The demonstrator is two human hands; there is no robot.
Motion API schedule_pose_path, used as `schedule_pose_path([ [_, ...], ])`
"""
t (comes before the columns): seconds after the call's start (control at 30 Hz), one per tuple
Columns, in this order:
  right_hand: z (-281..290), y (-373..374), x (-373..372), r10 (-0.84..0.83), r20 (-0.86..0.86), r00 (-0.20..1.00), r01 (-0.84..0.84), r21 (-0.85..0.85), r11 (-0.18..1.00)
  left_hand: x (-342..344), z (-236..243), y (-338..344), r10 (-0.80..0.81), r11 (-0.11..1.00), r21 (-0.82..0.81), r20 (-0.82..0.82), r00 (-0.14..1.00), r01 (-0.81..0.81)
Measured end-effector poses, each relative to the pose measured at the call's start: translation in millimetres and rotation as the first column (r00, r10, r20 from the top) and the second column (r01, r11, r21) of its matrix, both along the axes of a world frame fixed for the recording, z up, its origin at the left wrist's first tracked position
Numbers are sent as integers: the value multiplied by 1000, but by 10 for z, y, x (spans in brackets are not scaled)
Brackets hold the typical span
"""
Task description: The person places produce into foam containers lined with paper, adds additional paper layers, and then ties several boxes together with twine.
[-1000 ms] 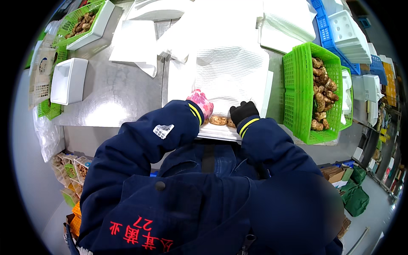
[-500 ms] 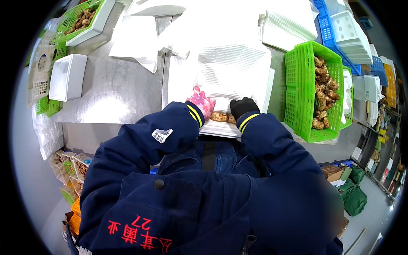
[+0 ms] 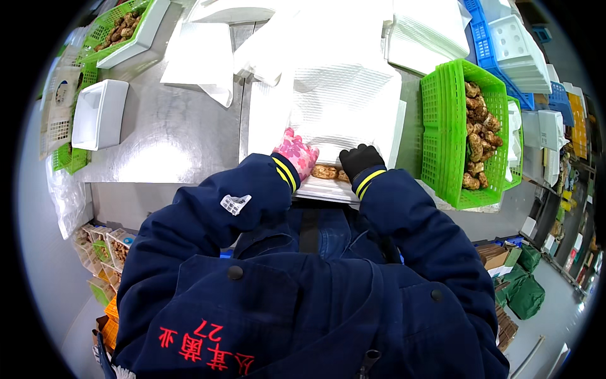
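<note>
My left hand (image 3: 297,153), in a pink flowered glove, is at the near left side of a white liner sheet (image 3: 344,95). Its fingers are bent against the sheet. Opposite it, my right hand (image 3: 361,160) in a black glove is curled closed on the sheet's near right part. Brown and cream mushrooms (image 3: 325,172) lie in a row between the hands, partly covered by the sheet and the right glove. Below them shows the near edge of a white tray or box (image 3: 328,188); the fingertips are largely hidden.
Green baskets (image 3: 442,132) holding mushrooms (image 3: 481,136) stand at the right. White sheets (image 3: 426,41) are stacked at the far right, and a loose folded sheet (image 3: 205,60) lies at the left. A white foam box (image 3: 100,115) and a green basket of mushrooms (image 3: 123,28) are farther left.
Both hands stay almost in place beside the mushrooms, with the left shifting very slightly left. The whole view has moved a little.
</note>
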State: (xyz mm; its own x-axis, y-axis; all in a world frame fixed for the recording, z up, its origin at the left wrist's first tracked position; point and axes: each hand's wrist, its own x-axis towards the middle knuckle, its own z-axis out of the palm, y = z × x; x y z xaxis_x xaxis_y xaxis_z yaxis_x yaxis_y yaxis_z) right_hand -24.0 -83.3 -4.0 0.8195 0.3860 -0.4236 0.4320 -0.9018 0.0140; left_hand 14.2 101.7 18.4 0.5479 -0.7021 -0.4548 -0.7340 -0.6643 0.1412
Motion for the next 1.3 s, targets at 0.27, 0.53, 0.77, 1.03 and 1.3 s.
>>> schedule_pose_path([
  [0.27, 70, 49, -19, -32, -48, 998, 31, -22, 999, 11, 4, -7, -11, 1000, 24, 6, 1000, 11],
  [0.53, 197, -25, -124, 79, 53, 995, -79, -3, 997, -19, 27, 76, 13, 996, -91, 54, 998, -8],
  [0.77, 282, -25, -96, 56, -197, 979, -69, -60, 996, 7, 71, 117, 12, 988, -156, 80, 997, 1],
  [1.03, 465, 116, 323, -9, -204, 979, 40, 146, 988, -29, 128, -74, -63, 997, -53, -221, 973, 52],
  [1.3, 208, 99, -40, -50, -268, 962, 49, -11, 999, -90, 91, -2, -38, 989, -146, -149, 988, 16],
])
